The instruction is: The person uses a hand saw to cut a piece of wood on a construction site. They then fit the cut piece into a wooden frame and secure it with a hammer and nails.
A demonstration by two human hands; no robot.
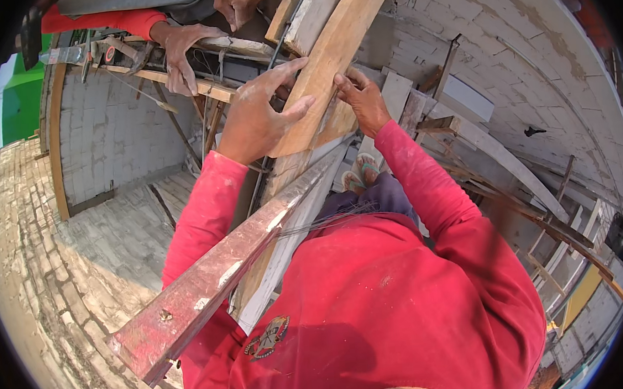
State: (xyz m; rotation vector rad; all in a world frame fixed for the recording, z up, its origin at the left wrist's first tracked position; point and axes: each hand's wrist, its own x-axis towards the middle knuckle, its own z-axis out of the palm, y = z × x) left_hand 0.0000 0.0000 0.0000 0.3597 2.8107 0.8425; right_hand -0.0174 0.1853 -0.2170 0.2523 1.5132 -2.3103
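A light-brown wooden board (pixel 331 54) slants up from the middle toward the top. My left hand (pixel 257 116) is at its left edge, thumb over the face and fingers bent at the side. At the right edge my right hand (pixel 364 100) has its fingers curled in against the wood; whether something small is also between them, I cannot tell. Below the board a paint-spattered reddish beam (pixel 209 272) with bolts at its near end crosses in front of my left forearm. Thin wires (pixel 334 220) stick out beside my waist.
A co-worker's hand (pixel 183 56) rests on the timber formwork at upper left, the other hand (pixel 239 3) above it. A hammer (pixel 128 52) lies nearby. Block walls (pixel 480 34) rise at right; timber scaffolding (pixel 534 216) stands below. Paving (pixel 53 281) lies far down at left.
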